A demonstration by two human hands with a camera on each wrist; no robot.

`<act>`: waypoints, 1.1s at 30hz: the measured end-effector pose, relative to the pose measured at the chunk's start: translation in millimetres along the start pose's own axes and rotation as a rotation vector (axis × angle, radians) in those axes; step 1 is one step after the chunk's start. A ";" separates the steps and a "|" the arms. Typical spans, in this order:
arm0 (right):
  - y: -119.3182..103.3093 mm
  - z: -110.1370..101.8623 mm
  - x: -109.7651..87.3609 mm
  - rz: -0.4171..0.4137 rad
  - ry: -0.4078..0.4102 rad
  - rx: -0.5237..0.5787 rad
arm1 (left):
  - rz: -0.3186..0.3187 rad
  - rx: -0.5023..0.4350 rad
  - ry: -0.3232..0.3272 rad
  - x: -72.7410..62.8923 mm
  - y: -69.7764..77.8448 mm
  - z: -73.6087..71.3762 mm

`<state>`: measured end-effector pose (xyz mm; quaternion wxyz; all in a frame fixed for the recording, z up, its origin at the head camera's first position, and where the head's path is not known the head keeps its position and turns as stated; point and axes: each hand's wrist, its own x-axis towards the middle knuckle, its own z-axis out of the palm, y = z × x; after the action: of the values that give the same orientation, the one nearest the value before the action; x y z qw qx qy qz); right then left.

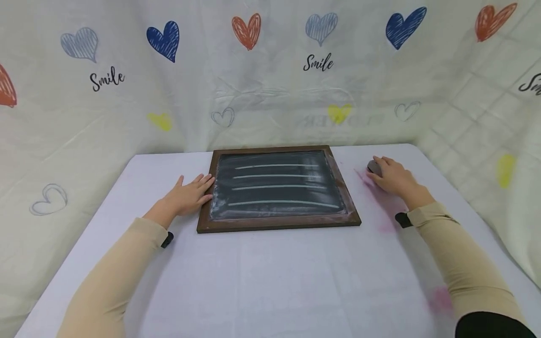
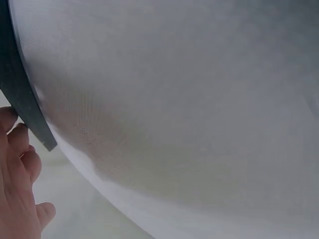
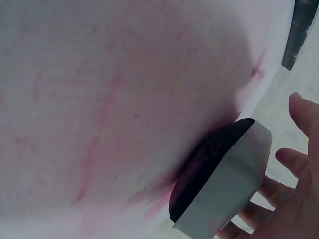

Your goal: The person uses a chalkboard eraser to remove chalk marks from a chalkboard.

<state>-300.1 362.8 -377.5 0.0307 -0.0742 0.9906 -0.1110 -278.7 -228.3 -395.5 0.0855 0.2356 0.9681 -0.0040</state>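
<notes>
A wooden-framed chalkboard (image 1: 275, 220) lies on the white cloth, with several pale chalk lines drawn across its dark face. At its left edge is my left hand (image 1: 188, 195), fingers spread and fingertips on the frame; the left wrist view shows those fingers (image 2: 20, 144) beside the dark frame edge (image 2: 25, 84). To the right of the board, my right hand (image 1: 393, 176) is at a grey chalkboard eraser (image 1: 374, 167). In the right wrist view the eraser (image 3: 227, 186) sits with its black pad down on the cloth, the fingers (image 3: 294, 162) spread loosely behind its grey back.
Pink chalk smears (image 1: 384, 202) mark the white tablecloth (image 1: 270, 281) under and near my right hand. Behind the table hangs a pale curtain (image 1: 274, 70) printed with hearts and "Smile". A corner of the board's frame (image 3: 299, 35) shows at the right wrist view's upper right.
</notes>
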 end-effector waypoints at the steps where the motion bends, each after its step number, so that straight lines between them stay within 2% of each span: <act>1: -1.0 -0.4 1.1 0.012 -0.005 0.009 | -0.002 0.003 0.003 -0.1 -0.2 -0.1; 9: -1.3 -1.3 7.7 0.084 -0.026 0.030 | 0.000 0.013 0.003 0.7 -2.3 1.3; 14: -3.3 1.4 7.6 0.104 -0.043 0.010 | 0.000 0.012 -0.003 0.8 -0.7 2.8; 22: -7.1 4.9 8.9 0.120 -0.023 0.008 | 0.003 0.008 -0.006 -0.4 -0.2 3.6; 33: -5.4 3.0 4.0 0.049 0.023 0.033 | 0.012 0.018 -0.010 -0.1 1.3 2.9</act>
<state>-303.1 356.4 -379.3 0.0232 -0.0479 0.9904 -0.1273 -277.5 -227.3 -398.3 0.0883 0.2423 0.9661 -0.0132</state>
